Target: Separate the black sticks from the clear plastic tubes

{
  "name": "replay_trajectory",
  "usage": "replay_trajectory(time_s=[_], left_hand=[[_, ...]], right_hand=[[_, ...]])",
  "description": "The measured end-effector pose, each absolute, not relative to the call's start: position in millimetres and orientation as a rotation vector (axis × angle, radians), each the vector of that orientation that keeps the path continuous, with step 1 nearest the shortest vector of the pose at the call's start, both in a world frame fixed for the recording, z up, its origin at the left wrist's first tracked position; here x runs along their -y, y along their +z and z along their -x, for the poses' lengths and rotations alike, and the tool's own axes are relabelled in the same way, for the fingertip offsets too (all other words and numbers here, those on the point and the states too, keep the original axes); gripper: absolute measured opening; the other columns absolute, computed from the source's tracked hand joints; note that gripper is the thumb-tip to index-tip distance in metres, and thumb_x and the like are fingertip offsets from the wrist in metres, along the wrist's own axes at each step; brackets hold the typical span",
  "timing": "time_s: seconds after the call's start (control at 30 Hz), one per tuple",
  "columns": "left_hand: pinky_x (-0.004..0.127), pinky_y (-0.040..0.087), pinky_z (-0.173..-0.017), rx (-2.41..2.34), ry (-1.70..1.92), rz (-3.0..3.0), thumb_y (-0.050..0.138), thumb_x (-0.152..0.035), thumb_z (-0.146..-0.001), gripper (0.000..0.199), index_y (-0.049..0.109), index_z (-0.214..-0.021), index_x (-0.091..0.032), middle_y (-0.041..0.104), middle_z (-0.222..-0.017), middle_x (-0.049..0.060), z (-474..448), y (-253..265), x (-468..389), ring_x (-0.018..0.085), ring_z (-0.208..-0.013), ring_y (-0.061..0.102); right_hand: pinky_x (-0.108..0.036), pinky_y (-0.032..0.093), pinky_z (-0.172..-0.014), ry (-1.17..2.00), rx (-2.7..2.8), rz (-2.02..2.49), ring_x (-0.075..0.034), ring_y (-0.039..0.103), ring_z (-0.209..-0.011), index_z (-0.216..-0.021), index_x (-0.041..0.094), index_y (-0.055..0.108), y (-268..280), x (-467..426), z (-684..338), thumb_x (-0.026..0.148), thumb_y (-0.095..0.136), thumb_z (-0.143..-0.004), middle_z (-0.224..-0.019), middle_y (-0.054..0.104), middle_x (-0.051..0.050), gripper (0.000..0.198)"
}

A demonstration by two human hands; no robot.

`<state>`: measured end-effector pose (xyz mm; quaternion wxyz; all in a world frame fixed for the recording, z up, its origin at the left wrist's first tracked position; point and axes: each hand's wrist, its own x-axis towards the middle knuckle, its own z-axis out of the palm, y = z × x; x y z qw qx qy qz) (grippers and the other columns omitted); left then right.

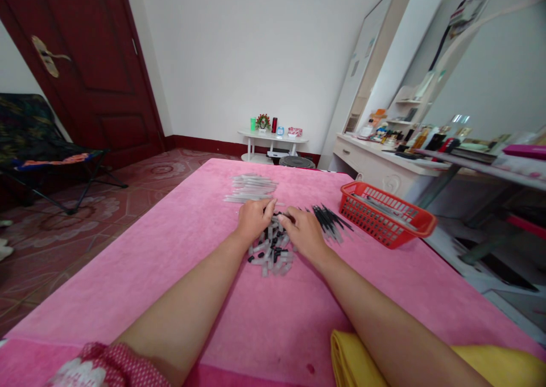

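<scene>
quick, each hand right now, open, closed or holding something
Left hand: fingers curled at the pile of small black and translucent plastic pieces; grip cannot be told.
Right hand: curled beside the same pile; grip cannot be told.

No text, label, brand, number or sign can be read. Small grey patches show on the tall panel [360,54], too faint to tell whether they bear writing. On the low table [242,132], the red can [274,125], blue jar [280,130] and pink box [294,132] are too small for lettering to be made out. The bottles [422,137] on the dresser [354,153] are too small and blurred. Any print on the grey rods [251,187], black rods [327,219] or small tubes [273,252] is likewise illegible.
</scene>
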<state>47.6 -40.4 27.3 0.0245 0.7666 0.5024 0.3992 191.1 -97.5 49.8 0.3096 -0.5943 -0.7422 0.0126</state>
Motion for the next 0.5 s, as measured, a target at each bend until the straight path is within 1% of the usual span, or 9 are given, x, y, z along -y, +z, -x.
replay_trajectory(time_s=[0.07,0.1,0.23,0.27,0.37,0.4,0.5], left_hand=[[0.026,0.028,-0.058,-1.527,1.23,-2.379,0.034,-0.044,-0.093,0.05,0.067,-0.066,-0.018,0.064,-0.062,0.005,-47.5,26.6,39.7,0.014,-0.058,0.053],[0.026,0.027,-0.058,-1.521,1.23,-2.382,0.034,-0.044,-0.093,0.05,0.067,-0.066,-0.018,0.064,-0.062,0.005,-47.4,26.4,39.4,0.014,-0.057,0.053],[0.026,0.026,-0.058,-1.522,1.247,-2.371,0.034,-0.043,-0.093,0.049,0.065,-0.064,-0.017,0.062,-0.059,0.004,-46.6,25.9,38.7,0.014,-0.056,0.052],[0.026,0.026,-0.058,-1.508,1.249,-2.375,0.035,-0.043,-0.093,0.049,0.065,-0.064,-0.017,0.062,-0.059,0.004,-46.5,25.8,38.5,0.014,-0.056,0.052],[0.026,0.026,-0.058,-1.456,1.251,-2.395,0.036,-0.042,-0.092,0.048,0.064,-0.062,-0.018,0.062,-0.059,0.004,-46.3,25.4,38.0,0.014,-0.056,0.052],[0.026,0.026,-0.058,-1.453,1.254,-2.389,0.036,-0.042,-0.092,0.048,0.063,-0.062,-0.018,0.061,-0.058,0.004,-46.2,25.2,37.7,0.014,-0.056,0.052],[0.026,0.026,-0.057,-1.462,1.27,-2.353,0.036,-0.043,-0.092,0.048,0.063,-0.061,-0.018,0.06,-0.056,0.003,-45.8,24.7,37.1,0.014,-0.055,0.051]], right_hand=[[-0.024,0.028,-0.055,0.043,1.971,1.594,-0.013,0.052,-0.057,-0.069,0.018,0.063,50.7,97.5,-191.2,0.038,0.041,-0.092,-0.064,0.063,-0.002,0.037],[-0.024,0.028,-0.055,0.056,1.965,1.6,-0.013,0.052,-0.057,-0.069,0.018,0.063,51.1,97.5,-191.4,0.039,0.04,-0.092,-0.064,0.063,-0.002,0.038],[-0.023,0.03,-0.058,0.082,1.965,1.561,-0.013,0.055,-0.064,-0.08,0.018,0.065,52.1,98.0,-192.3,0.037,0.051,-0.086,-0.074,0.067,-0.002,0.024],[-0.023,0.029,-0.058,0.075,1.98,1.559,-0.013,0.055,-0.064,-0.08,0.018,0.065,52.1,98.1,-192.3,0.036,0.051,-0.087,-0.073,0.067,-0.002,0.024],[-0.024,0.028,-0.056,0.06,2.005,1.589,-0.013,0.053,-0.059,-0.072,0.018,0.063,52.2,98.4,-192.3,0.037,0.041,-0.092,-0.067,0.065,-0.003,0.035],[-0.024,0.028,-0.057,0.067,2.004,1.587,-0.013,0.053,-0.06,-0.073,0.018,0.064,52.4,98.5,-192.4,0.038,0.042,-0.091,-0.068,0.065,-0.003,0.035],[-0.023,0.028,-0.058,0.066,2.003,1.553,-0.014,0.055,-0.065,-0.079,0.018,0.064,53.4,98.8,-192.5,0.037,0.051,-0.086,-0.075,0.067,-0.003,0.024]])
